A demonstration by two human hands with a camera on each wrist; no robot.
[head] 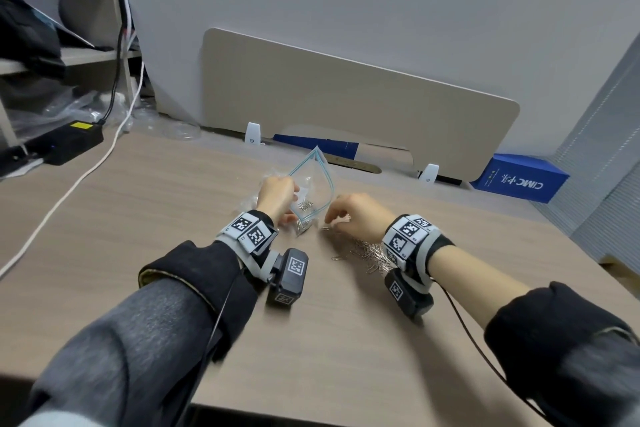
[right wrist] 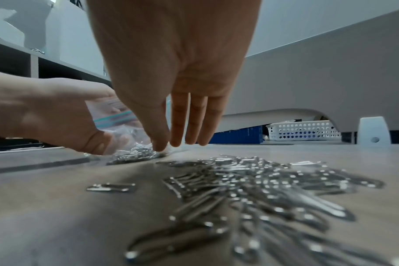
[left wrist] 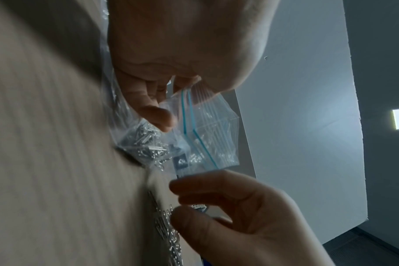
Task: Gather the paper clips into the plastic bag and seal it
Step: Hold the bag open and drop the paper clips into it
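A clear zip plastic bag (head: pixel 313 180) with a blue seal line stands on the desk, its mouth open toward me. My left hand (head: pixel 282 196) pinches the bag's (left wrist: pixel 207 129) left rim between thumb and fingers (left wrist: pixel 157 111) and holds it up. Several paper clips (left wrist: pixel 146 144) lie inside at the bottom. My right hand (head: pixel 334 220) hovers just right of the mouth, fingertips (right wrist: pixel 178 142) pointing down at the desk, nothing visible between them. A loose pile of silver paper clips (right wrist: pixel 262 189) lies on the desk under my right wrist (head: pixel 370 253).
A beige divider panel (head: pixel 346 97) runs along the desk's back edge. Behind it sit a blue box (head: pixel 519 180) and a white perforated basket (right wrist: pixel 303 132). A black power box (head: pixel 74 140) and a white cable (head: pixel 79 180) lie far left beside shelves.
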